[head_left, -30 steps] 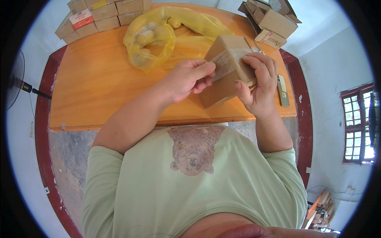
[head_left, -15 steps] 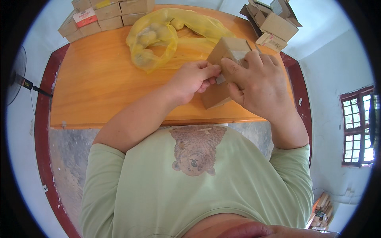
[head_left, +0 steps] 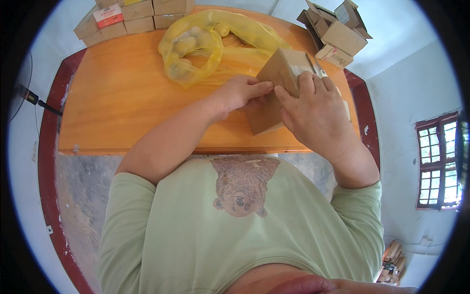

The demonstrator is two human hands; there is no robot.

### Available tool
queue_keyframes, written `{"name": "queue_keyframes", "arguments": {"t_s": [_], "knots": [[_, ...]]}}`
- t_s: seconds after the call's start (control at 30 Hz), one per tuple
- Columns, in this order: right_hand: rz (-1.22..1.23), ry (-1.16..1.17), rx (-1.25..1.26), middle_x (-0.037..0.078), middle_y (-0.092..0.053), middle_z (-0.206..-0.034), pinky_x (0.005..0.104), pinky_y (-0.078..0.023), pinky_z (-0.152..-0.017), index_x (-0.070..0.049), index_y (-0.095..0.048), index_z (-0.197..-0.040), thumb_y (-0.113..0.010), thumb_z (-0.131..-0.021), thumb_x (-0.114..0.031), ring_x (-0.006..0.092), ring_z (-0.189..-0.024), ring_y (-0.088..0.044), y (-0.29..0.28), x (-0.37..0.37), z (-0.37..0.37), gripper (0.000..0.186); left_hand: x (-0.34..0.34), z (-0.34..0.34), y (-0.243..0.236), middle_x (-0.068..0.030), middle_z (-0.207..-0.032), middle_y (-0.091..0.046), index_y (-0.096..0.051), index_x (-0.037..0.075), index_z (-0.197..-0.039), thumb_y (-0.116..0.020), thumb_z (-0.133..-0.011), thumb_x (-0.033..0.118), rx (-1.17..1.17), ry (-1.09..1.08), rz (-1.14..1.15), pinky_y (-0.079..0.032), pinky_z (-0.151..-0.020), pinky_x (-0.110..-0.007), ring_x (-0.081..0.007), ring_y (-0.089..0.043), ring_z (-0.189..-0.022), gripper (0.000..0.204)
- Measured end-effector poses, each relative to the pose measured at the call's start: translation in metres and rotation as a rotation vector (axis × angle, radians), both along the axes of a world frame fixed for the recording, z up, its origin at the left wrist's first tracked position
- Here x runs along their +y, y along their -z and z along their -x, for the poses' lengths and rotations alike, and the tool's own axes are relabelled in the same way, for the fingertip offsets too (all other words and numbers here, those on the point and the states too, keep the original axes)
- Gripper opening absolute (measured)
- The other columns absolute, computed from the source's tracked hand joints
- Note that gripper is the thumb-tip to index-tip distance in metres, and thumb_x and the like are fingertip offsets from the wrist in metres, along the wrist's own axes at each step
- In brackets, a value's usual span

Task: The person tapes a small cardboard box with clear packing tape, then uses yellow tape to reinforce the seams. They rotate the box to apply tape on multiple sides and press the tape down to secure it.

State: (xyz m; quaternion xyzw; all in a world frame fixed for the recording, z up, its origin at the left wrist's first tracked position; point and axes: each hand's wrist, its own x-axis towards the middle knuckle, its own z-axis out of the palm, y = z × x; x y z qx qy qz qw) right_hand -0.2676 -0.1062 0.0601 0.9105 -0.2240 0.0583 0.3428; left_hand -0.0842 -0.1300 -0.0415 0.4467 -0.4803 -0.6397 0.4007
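A brown cardboard box [head_left: 274,73] stands on the right part of the table, slightly turned, with a strip of shiny clear tape over its upper face. My right hand [head_left: 320,108] is closed over its right side, fingers on the top and thumb at the near edge. Against the box's left face is my left hand [head_left: 247,93], thumb pressed to the cardboard and the other fingers curled under, partly hidden. A small whitish object [head_left: 322,73] shows just beyond my right fingertips; its kind is unclear.
A yellow mesh bag [head_left: 196,49] with several round pale fruits lies behind the box. Stacked cartons [head_left: 139,14] stand at the far left, and opened empty boxes [head_left: 338,34] at the far right. A fan [head_left: 29,95] is left of the wooden table [head_left: 112,108].
The right hand has shifted slightly down along the box, its fingers lying flatter. The left thumb now lies closer against the box's left face, and a whitish patch there no longer shows.
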Motion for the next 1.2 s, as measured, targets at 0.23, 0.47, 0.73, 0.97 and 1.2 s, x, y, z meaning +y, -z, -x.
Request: {"name": "queue_keyframes", "arguments": {"t_s": [0.23, 0.47, 0.73, 0.97, 1.2], "knots": [[0.017, 0.027, 0.028, 0.022, -0.054, -0.085, 0.0339, -0.042, -0.068, -0.007, -0.064, -0.089, -0.058, -0.074, -0.018, 0.0314, -0.077, -0.057, 0.001, 0.004, -0.001, 0.020, -0.012, 0.001, 0.014, -0.0052, -0.105, -0.057, -0.050, 0.004, -0.122, -0.065, -0.087, 0.033, -0.107, -0.308, 0.556, -0.045, -0.086, -0.029, -0.0136, -0.053, -0.098, 0.048], [-0.243, -0.080, -0.388, 0.017, -0.059, -0.097, 0.0375, -0.046, -0.070, -0.005, -0.059, -0.105, -0.066, -0.073, -0.024, 0.0314, -0.082, -0.059, -0.002, 0.000, 0.011, 0.038, -0.021, -0.004, 0.022, -0.0068, -0.116, -0.055, -0.046, 0.004, -0.129, -0.068, -0.083, 0.034, 0.150, 0.017, 0.356, -0.041, -0.093, -0.032, -0.0163, -0.051, -0.106, 0.059], [-0.173, -0.183, -0.587, 0.015, -0.061, -0.098, 0.0403, -0.045, -0.074, -0.002, -0.055, -0.105, -0.067, -0.075, -0.036, 0.0331, -0.084, -0.059, 0.021, -0.009, 0.019, 0.047, -0.019, 0.008, 0.007, -0.0066, -0.119, -0.054, -0.045, 0.007, -0.132, -0.068, -0.083, 0.033, 0.199, -0.002, 0.536, -0.042, -0.091, -0.032, -0.0154, -0.051, -0.104, 0.060], [-0.286, -0.313, -0.689, 0.016, -0.061, -0.099, 0.0397, -0.043, -0.074, -0.001, -0.057, -0.099, -0.059, -0.082, -0.041, 0.0327, -0.083, -0.057, 0.031, -0.031, 0.038, 0.044, -0.031, -0.004, 0.034, -0.0077, -0.121, -0.052, -0.041, 0.006, -0.134, -0.062, -0.087, 0.042, 0.108, -0.021, 0.508, -0.041, -0.092, -0.032, -0.0173, -0.049, -0.107, 0.062], [-0.290, -0.385, -0.798, 0.018, -0.060, -0.100, 0.0392, -0.043, -0.074, -0.001, -0.058, -0.098, -0.056, -0.084, -0.037, 0.0317, -0.082, -0.054, 0.044, -0.036, 0.036, 0.040, -0.026, 0.025, -0.002, -0.0102, -0.126, -0.048, -0.037, 0.005, -0.135, -0.054, -0.090, 0.048, 0.114, -0.143, 0.769, -0.039, -0.095, -0.032, -0.0178, -0.046, -0.112, 0.065]]}}
